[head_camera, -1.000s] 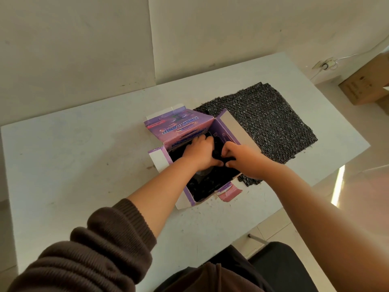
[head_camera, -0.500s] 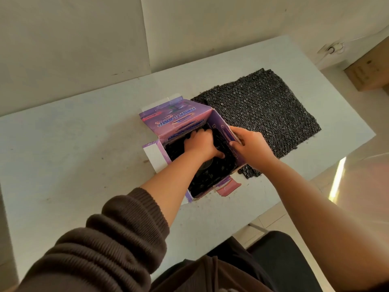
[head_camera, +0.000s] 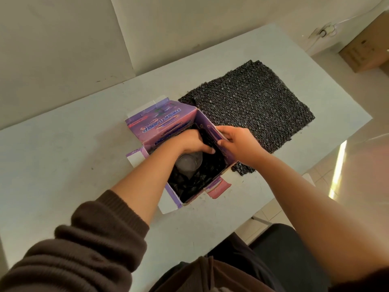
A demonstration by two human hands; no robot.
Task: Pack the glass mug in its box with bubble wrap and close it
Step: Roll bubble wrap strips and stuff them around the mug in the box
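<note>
A purple printed box (head_camera: 164,127) stands open on the white table (head_camera: 63,157), its flaps spread out. Black bubble wrap (head_camera: 202,178) lines the inside. The glass mug (head_camera: 188,164) sits upright in the box, its clear rim showing under my left wrist. My left hand (head_camera: 190,142) reaches down into the box, fingers curled into the black wrap by the right wall. My right hand (head_camera: 237,142) grips the box's right wall, thumb inside and fingers outside.
A sheet of black bubble wrap (head_camera: 252,102) lies flat on the table behind and to the right of the box. The table's front edge runs close to the box. A cardboard carton (head_camera: 366,51) stands on the floor at far right. A wall rises behind the table.
My right hand moved out of the box and took hold of its right wall. My left hand stayed inside. The mug's rim now shows. The camera moved closer.
</note>
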